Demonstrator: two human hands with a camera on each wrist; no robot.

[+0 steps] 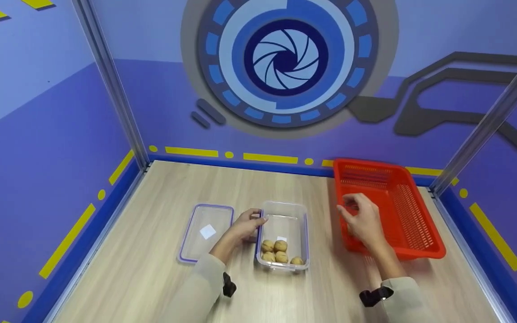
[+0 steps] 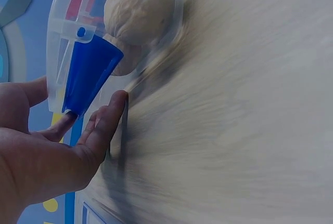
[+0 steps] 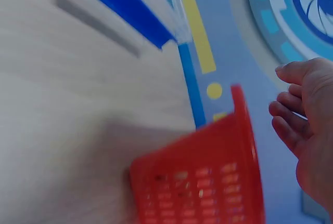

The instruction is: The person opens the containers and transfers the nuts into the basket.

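- The lid (image 1: pixel 208 232), clear with a purple edge, lies flat on the table (image 1: pixel 164 188), beside the container and apart from it.
- The left hand (image 1: pixel 246 224) holds the container's left wall: thumb at the rim, fingers outside by the blue latch (image 2: pixel 91 73), in what looks like a light pinch.
- The container (image 1: pixel 284 208) stands open on the table between the hands.
- Five walnuts (image 1: pixel 281 257) lie inside at its near end, four bunched on the left and one apart near the right corner.
- The right hand (image 1: pixel 364 220) hangs over the left side of the red basket (image 1: pixel 424 224), fingers loosely curved, thumb apart from them, nothing visible in its grasp.
- The step in hand seems to be shifting walnuts between basket and container; which way, I cannot tell. What lies beneath the right hand is hidden.
- The next move probably calls for the right thumb and fingers to close on one walnut, while the left hand steadies the container.
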